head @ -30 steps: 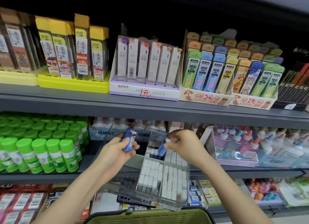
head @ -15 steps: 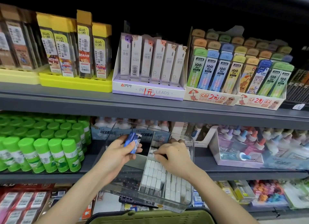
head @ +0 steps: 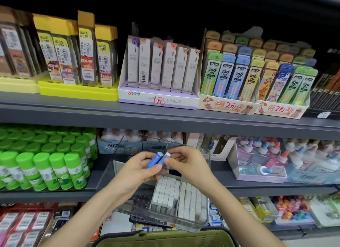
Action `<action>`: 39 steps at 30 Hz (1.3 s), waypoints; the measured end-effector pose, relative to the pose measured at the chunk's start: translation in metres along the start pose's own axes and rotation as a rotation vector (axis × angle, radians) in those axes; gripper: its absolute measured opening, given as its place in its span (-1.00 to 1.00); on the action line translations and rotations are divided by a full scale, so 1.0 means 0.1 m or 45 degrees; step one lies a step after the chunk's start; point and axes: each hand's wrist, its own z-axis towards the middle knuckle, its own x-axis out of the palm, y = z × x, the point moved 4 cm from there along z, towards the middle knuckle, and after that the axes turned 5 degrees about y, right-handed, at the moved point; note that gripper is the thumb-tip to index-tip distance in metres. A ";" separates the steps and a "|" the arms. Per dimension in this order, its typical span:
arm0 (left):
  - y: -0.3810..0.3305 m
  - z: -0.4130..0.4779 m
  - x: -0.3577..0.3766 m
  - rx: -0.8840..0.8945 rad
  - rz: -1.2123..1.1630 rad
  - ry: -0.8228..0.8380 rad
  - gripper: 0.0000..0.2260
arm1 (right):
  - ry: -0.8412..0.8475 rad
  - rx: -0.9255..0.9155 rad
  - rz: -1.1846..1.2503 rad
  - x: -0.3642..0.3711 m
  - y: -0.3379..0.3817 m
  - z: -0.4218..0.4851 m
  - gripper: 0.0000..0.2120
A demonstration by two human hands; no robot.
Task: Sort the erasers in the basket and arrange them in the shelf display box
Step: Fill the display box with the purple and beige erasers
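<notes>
while reaching in over the clear box (head: 165, 223), holding up two blue erasers (head: 155, 159) side by side, just above the rows of white erasers (head: 176, 197). gripping the low ends in the left hand (head: 136, 173), with curled fingers and thumb. pinching the right one near its white tip with the right hand (head: 189, 165). tilted, touching each other, white ends up. packed upright in tidy rows in the right part of the box, those white ones. poking out from the middle shelf (head: 257, 188), with green glue sticks (head: 55, 171) to the left and glue bottles (head: 276, 154) with coloured caps to the right. down at the bottom, only the rim of a green basket (head: 165, 241), right under the box. higher up, on the next shelf, trays of pencil lead packs (head: 160, 68).
</notes>
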 end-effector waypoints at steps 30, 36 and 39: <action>0.03 0.04 -0.18 -0.056 0.057 -0.236 -0.86 | 0.172 -0.131 -0.929 0.01 -0.46 0.04 -0.78; 0.01 0.02 -0.14 -0.030 0.184 -0.216 -0.85 | 0.146 -0.131 -0.887 0.00 -0.46 0.01 -0.76; -0.01 0.01 -0.12 0.011 0.358 -0.226 -0.83 | 0.139 -0.120 -0.839 -0.03 -0.45 -0.01 -0.73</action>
